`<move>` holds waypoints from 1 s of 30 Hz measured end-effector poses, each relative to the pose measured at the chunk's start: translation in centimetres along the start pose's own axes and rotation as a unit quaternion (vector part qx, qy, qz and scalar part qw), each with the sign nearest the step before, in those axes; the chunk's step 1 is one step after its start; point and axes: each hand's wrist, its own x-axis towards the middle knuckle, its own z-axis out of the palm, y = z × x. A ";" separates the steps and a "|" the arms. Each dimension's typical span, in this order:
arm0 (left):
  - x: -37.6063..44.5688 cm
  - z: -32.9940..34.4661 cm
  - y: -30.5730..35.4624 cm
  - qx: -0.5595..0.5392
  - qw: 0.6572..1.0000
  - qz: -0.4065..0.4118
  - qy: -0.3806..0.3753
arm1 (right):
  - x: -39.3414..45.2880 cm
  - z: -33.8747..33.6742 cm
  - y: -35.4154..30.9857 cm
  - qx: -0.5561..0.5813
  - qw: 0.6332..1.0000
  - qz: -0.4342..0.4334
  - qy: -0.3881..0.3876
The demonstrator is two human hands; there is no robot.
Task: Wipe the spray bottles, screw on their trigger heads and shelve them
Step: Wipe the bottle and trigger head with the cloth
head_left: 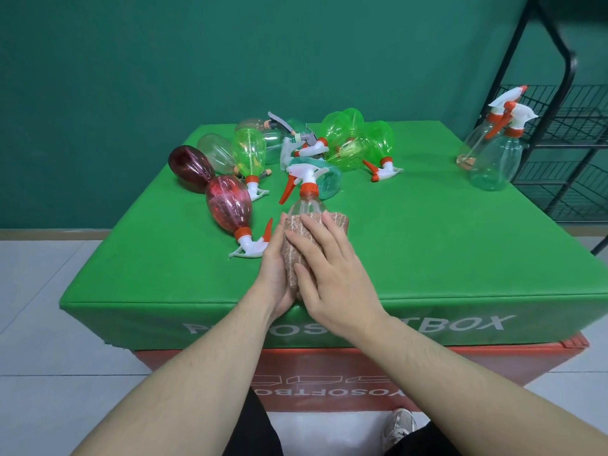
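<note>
Wiping clear spray bottle [304, 205] above green box [427, 258]: our left hand [276, 268] cradles it, right hand [329, 264] presses cloth [297, 238] flat-fingered; light, slippery, best gripped mid-body.

Head camera looks forward and down, close over the green box [427, 258].

A dark green wall [164, 60] rises behind pale floor tiles [49, 291], with a black wire rack [559, 143] at right.

Both forearms forward, left hand [274, 274] cupped beneath, right hand [332, 274] flat-fingered on top.
</note>
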 end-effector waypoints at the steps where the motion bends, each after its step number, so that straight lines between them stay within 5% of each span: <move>1: 0.0 0.0 0.0 0.001 1.000 0.002 -0.004 | 0.4 0.0 -0.1 0.008 1.000 0.010 -0.002; 18: 0.9 -0.7 0.3 -0.031 0.999 0.028 0.011 | 8.1 -0.5 0.7 0.112 0.978 0.173 -0.044; 30: 0.9 -0.9 0.1 -0.007 1.000 0.017 0.022 | 3.9 0.6 0.3 0.014 0.998 0.055 -0.029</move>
